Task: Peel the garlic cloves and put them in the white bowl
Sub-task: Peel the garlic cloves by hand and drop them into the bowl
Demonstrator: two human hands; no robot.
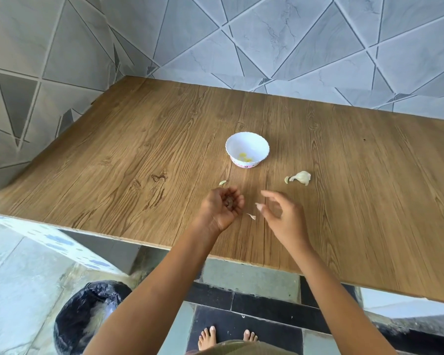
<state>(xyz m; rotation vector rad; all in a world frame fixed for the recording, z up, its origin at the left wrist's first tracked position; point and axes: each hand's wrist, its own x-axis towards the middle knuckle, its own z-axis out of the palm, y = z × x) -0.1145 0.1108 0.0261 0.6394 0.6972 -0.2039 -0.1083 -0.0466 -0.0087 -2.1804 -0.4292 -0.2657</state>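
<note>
— Which hand has the garlic?

— The right hand [282, 216]. It pinches a pale garlic piece [259, 206] at its fingertips, with the other fingers spread loose above. I can't tell from here whether it's clove or skin.

— And the left?

— The left hand [222, 204] is palm up, fingers curled into a cup round a small dark bit [228, 201]. I can't make out what that is.

— Where's the bowl from them?

— The white bowl [247, 149] stands beyond both hands, farther across the wooden table [139, 149], roughly in line with the gap between them. The pale piece is on the near side of the bowl. Its pointed end aims across at the left hand, so its length lies sideways to the bowl, not toward it. The two hands are about equally near the bowl, the left perhaps a shade closer.

— Anything in it?

— A few yellowish bits [245, 157] at the bottom, too small to name.

— What's left to peel?

— I'd judge the garlic chunk [303, 177], near-right of the bowl, with a loose clove [287, 179] just beside it. The right hand is the nearer one to those. One scrap of skin [251, 216] lies on the bowl's near side between the hands, and a greenish scrap [222, 182] lies near-left of the bowl.
</note>
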